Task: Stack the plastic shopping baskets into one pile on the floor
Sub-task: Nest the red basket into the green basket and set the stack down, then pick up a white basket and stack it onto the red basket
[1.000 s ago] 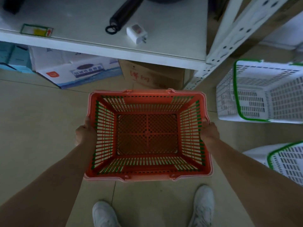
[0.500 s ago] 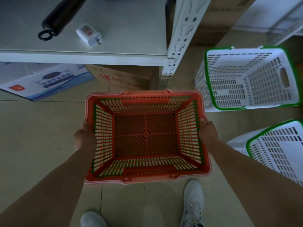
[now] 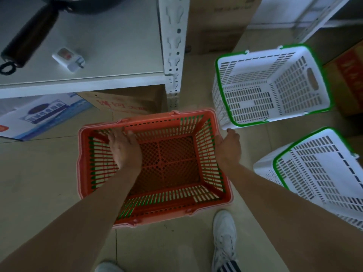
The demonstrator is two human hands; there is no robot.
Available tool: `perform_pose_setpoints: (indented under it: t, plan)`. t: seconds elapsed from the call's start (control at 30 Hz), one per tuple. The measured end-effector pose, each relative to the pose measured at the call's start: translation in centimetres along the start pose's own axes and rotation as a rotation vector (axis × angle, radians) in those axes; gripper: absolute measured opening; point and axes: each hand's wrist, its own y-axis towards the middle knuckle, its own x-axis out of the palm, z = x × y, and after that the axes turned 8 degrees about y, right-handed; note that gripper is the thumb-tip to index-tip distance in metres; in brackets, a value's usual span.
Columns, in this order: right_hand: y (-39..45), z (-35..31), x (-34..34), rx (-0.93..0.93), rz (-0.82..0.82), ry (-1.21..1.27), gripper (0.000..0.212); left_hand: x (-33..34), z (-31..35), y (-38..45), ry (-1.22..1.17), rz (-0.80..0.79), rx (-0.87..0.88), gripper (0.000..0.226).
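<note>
- Red basket [image 3: 155,165] sits low over the floor tiles [image 3: 39,173], near centre, open side up; whether its base touches the floor I cannot tell.
- Left hand [image 3: 123,148] is inside the basket, fingers spread flat toward the far-left inner wall, not clamped on anything.
- Right hand [image 3: 227,148] is at the outside of the right rim, fingers curled against it; whether it grips I cannot tell.
- Two white baskets with green rims lie to the right, both tipped: far white basket [image 3: 273,85] just beyond the red one's far-right corner, near white basket [image 3: 318,171] well apart from it.
- Step, as I judge: red basket being placed as the pile's base.
- Next move calls for freeing both hands, reaching right for a white basket, righting it, and lining its rim up to nest inside the red one.
</note>
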Motion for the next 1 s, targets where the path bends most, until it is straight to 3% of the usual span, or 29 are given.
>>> perform_pose_setpoints:
  t: [0.2,0.33,0.47,0.57,0.7,0.8,0.9,1.0]
  plan:
    - [0.0,0.3,-2.2,-0.15,0.077,-0.056,0.035,3.6,8.9,-6.1,-0.241,-0.349,0.02,0.029]
    - [0.0,1.6,-4.2,-0.108,0.026,-0.132,0.035,6.1,13.6,-9.3,-0.401,-0.715,-0.156,0.02]
    - [0.7,4.5,-6.6,-0.03,0.04,-0.072,0.039,8.4,17.7,-12.8,-0.367,-0.882,-0.227,0.022]
    - [1.5,7.1,-8.7,0.042,0.055,-0.029,0.041,10.4,20.8,-15.7,-0.374,-0.913,-0.236,0.015]
    - [2.4,11.4,-12.5,0.183,0.099,0.065,0.041,12.4,24.6,-19.5,-0.28,-0.954,-0.083,0.026]
    - [3.0,15.6,-14.8,0.312,0.175,0.127,0.041,14.0,27.2,-22.2,-0.084,-0.986,0.147,0.04]
    - [3.5,19.8,-17.2,0.44,0.252,0.183,0.042,15.8,29.5,-24.9,0.139,-0.93,0.415,0.036]
    - [3.4,24.1,-19.8,0.554,0.28,0.205,0.042,17.8,31.1,-27.7,0.238,-0.877,0.574,0.035]
